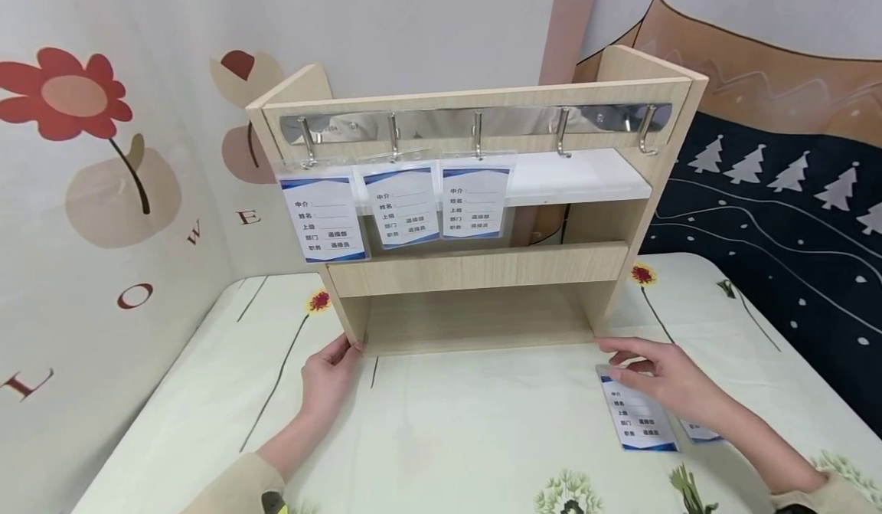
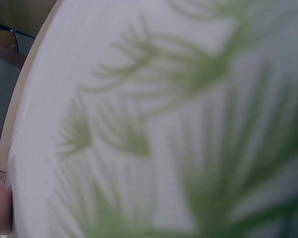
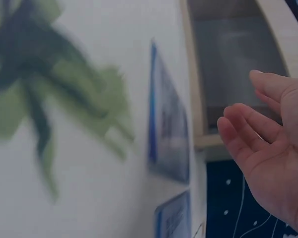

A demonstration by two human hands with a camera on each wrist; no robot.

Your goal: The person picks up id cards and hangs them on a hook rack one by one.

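A wooden shelf rack stands on the cloth-covered surface, with several metal hooks along a shiny strip at its top. Three clear-sleeved name badges hang from the hooks on the left and middle. My left hand touches the rack's lower left corner; only a bit of it shows in the left wrist view. At the lower right corner, my right hand reaches its fingertips to the rack's edge, fingers loosely bent and holding nothing. Below that hand lie a badge and a second badge, partly covered.
A white shelf board sits inside the rack behind the hooks. Light flower-print cloth covers the surface. Behind are a printed pale curtain and a dark cloth with white trees.
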